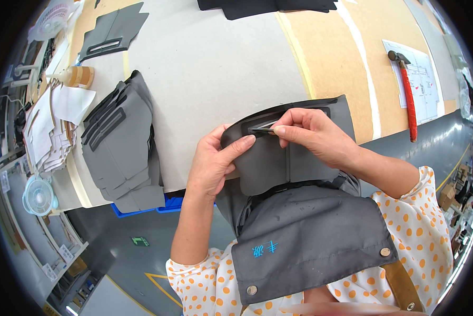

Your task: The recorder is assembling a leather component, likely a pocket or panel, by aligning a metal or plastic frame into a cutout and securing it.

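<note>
A grey leather-like panel (263,166) with a dark-rimmed long slot lies at the table's near edge, partly over my lap. My left hand (214,158) grips its left side, the thumb on top beside the slot's end and the fingers curled behind. Between thumb and fingers my right hand (315,131) pinches a thin, pointed metal tool (261,129), perhaps tweezers. The tool's tip points left and meets the slot's rim close to my left thumb. My right fingers cover its other end.
Similar grey panels (123,142) are stacked at the left, beside white paper pieces (49,124) and an amber glue bottle (78,77). Another panel (112,31) lies far left, black pieces (263,6) at the back. A red-handled hammer (409,100) rests on a drawing sheet (426,79) at right.
</note>
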A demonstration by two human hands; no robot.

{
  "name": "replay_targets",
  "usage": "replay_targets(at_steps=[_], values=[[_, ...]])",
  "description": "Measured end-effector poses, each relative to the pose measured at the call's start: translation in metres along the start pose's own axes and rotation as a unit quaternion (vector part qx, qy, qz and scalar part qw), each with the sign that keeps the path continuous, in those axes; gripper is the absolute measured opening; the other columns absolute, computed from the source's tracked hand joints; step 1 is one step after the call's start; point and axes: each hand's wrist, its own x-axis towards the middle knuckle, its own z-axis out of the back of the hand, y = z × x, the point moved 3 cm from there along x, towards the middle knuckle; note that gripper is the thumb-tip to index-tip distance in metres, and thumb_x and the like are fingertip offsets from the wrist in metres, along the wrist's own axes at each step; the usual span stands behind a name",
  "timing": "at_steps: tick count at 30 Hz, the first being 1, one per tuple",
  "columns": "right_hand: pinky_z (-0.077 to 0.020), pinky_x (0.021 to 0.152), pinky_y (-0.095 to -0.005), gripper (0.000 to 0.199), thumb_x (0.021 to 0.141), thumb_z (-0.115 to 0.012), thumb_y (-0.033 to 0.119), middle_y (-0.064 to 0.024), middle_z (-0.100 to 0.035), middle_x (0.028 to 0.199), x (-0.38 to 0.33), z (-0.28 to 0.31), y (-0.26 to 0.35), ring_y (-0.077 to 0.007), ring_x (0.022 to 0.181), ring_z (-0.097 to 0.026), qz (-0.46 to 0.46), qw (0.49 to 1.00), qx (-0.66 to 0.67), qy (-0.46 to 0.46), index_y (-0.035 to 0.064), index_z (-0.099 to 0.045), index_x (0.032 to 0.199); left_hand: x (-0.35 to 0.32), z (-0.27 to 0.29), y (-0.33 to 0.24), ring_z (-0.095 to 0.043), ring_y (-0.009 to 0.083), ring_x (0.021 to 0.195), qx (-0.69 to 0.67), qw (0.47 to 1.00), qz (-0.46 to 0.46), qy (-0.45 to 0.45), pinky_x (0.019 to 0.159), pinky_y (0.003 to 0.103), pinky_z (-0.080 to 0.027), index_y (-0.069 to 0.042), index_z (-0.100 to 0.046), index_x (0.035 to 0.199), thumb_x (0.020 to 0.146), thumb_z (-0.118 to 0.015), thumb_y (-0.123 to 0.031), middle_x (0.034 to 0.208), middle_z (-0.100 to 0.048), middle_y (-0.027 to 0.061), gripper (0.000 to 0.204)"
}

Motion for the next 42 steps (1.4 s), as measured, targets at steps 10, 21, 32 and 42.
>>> replay_targets(at_steps=[10, 21, 32, 42], values=[[-0.0483, 0.067, -0.0348, 0.034, 0.091, -0.079, 0.033, -0.0130, -0.066, 0.073, 0.032, 0.025, 0.054, -0.0214, 0.070, -0.062, 0.179, 0.921, -0.344, -0.027, 0.0023, -0.075, 0.106, 0.002, 0.016, -0.019, -0.061, 0.0010, 0.072, 0.028, 0.999, 0.009, 0.021, 0.047, 0.017, -0.034, -0.003, -0.072, 0.118, 0.089, -0.083, -0.011, 0.094, -0.073, -0.0005, 0.031], [-0.0491, 0.071, -0.0339, 0.022, 0.092, -0.076, 0.021, -0.0116, -0.070, 0.078, 0.046, 0.025, 0.042, -0.0198, 0.073, -0.063, 0.152, 0.947, -0.284, 0.007, -0.0002, -0.073, 0.094, 0.003, 0.009, -0.022, -0.068, 0.0115, 0.094, 0.096, 0.989, 0.039, 0.107, 0.086, 0.028, -0.054, 0.002, -0.073, 0.114, 0.085, -0.082, -0.005, 0.100, -0.074, 0.0040, 0.031], [-0.0504, 0.075, -0.0346, 0.034, 0.102, -0.068, 0.033, -0.0078, -0.070, 0.094, 0.013, 0.030, 0.040, -0.0189, 0.084, -0.063, 0.228, 0.941, -0.244, -0.044, 0.0003, -0.070, 0.112, 0.013, 0.006, -0.020, -0.071, 0.0149, 0.098, 0.073, 0.996, 0.050, 0.027, 0.085, 0.030, -0.058, 0.001, -0.070, 0.119, 0.084, -0.083, -0.006, 0.108, -0.075, 0.0077, 0.038], [-0.0480, 0.071, -0.0255, 0.029, 0.103, -0.069, 0.030, -0.0008, -0.067, 0.087, 0.011, 0.025, 0.044, -0.0076, 0.080, -0.059, 0.060, 0.978, -0.191, 0.050, 0.0011, -0.071, 0.103, 0.011, 0.002, -0.025, -0.071, 0.0148, 0.094, 0.087, 0.995, 0.040, 0.031, 0.086, 0.030, -0.057, 0.002, -0.073, 0.116, 0.083, -0.085, -0.008, 0.106, -0.076, 0.0094, 0.036]])
